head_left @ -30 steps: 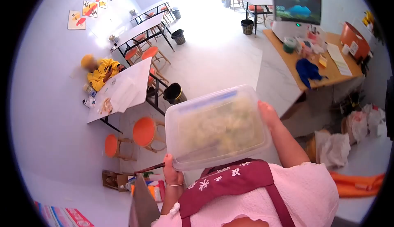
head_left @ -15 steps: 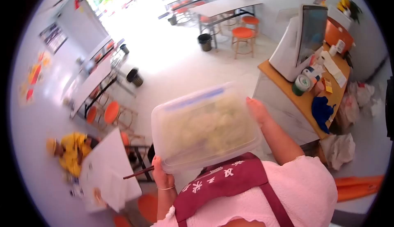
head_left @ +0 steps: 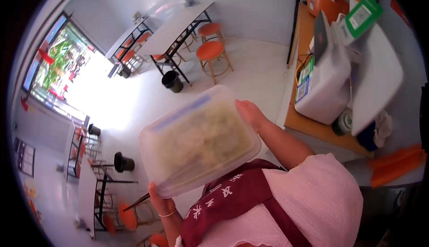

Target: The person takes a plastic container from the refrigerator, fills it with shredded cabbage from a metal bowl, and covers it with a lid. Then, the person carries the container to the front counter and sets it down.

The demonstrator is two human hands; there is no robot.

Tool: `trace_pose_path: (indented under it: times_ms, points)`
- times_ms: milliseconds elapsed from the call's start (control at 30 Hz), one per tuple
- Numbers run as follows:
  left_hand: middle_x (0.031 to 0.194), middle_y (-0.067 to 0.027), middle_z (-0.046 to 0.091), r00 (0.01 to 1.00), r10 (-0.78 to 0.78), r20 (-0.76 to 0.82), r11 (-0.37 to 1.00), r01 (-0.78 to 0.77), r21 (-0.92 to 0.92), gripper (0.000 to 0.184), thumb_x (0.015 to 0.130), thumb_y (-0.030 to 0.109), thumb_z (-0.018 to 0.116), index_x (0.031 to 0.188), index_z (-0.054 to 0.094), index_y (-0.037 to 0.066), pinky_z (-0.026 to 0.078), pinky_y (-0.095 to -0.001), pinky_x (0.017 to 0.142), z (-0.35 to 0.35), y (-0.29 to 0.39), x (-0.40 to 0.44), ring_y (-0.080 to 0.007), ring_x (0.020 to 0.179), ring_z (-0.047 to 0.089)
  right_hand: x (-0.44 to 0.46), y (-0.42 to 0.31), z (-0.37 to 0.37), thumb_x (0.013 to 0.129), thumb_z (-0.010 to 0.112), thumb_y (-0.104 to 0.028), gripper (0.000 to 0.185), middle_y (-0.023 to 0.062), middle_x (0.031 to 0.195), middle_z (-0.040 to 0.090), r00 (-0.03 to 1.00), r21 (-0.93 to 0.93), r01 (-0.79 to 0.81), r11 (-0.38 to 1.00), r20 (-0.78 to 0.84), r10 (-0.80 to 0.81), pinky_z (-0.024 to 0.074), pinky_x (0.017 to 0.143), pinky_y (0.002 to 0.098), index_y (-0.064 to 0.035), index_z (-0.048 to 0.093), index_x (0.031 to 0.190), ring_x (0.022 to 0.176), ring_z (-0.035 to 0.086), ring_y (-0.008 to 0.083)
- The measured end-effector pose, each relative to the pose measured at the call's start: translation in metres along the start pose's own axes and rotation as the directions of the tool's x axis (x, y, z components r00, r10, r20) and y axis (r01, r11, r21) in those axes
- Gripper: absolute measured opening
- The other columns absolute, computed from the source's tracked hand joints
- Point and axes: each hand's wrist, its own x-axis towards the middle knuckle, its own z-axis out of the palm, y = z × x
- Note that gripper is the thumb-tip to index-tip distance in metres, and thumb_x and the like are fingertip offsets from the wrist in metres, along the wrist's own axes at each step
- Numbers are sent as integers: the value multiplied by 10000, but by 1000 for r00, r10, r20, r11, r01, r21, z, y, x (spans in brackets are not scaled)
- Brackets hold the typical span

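Observation:
A lidded, translucent plastic container (head_left: pixel 201 139) with pale yellow-green contents is held tilted in front of my chest. My left hand (head_left: pixel 158 198) grips its lower left corner, and dark chopsticks (head_left: pixel 136 202) stick out to the left from that hand. At the container's upper right edge, my right hand (head_left: pixel 250 113) holds the side, its fingers partly hidden behind it. What exactly the contents are cannot be made out through the cloudy lid.
A wooden counter (head_left: pixel 290 119) with a white screen device (head_left: pixel 324 86) stands to the right. White tables (head_left: pixel 178 28), orange stools (head_left: pixel 210 50) and black bins (head_left: pixel 172 81) (head_left: pixel 124 162) are ahead and left. A bright doorway (head_left: pixel 62 72) lies at the upper left.
The view has swung right, bringing the counter's device closer and moving the seated person in yellow out of sight. The container, still in both hands, sits lower left in view and more tilted.

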Motion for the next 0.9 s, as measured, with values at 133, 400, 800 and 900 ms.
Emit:
trace_pose_path:
  times_ms: [133,400,800,900]
  points:
    - [1080,-101,585,986,-78,146,997,77,9,332,906,261,472,1118,510,9,439,-349,847,28,15,132,-218,970,563,77,-5,6,926,457,-378,424,68,826,599,985,-14,45,999,-164,-46,457,667,289,31,568,915,718,546,125]
    - [1081,-101,564,860,-236,453,972,215,99,345,892,239,479,1135,495,-5,418,-321,872,170,9,398,-199,1013,536,196,-38,-19,921,438,-418,471,86,813,611,801,-126,105,986,-578,-159,447,685,301,21,588,847,746,557,151]
    - [1170,-102,548,346,-461,817,834,483,266,398,895,233,494,1199,481,-23,412,-345,901,499,-126,598,-216,1058,526,276,-117,-155,923,405,-387,482,119,889,626,236,-136,114,984,-959,-160,412,771,314,54,599,921,815,555,194]
    - [1161,-104,558,244,-480,842,820,465,333,390,900,230,485,1194,486,-26,414,-345,900,574,-161,616,-215,1060,530,284,-134,-188,911,452,-353,438,106,973,628,184,-97,223,970,-973,-139,415,798,310,51,598,994,881,556,174]
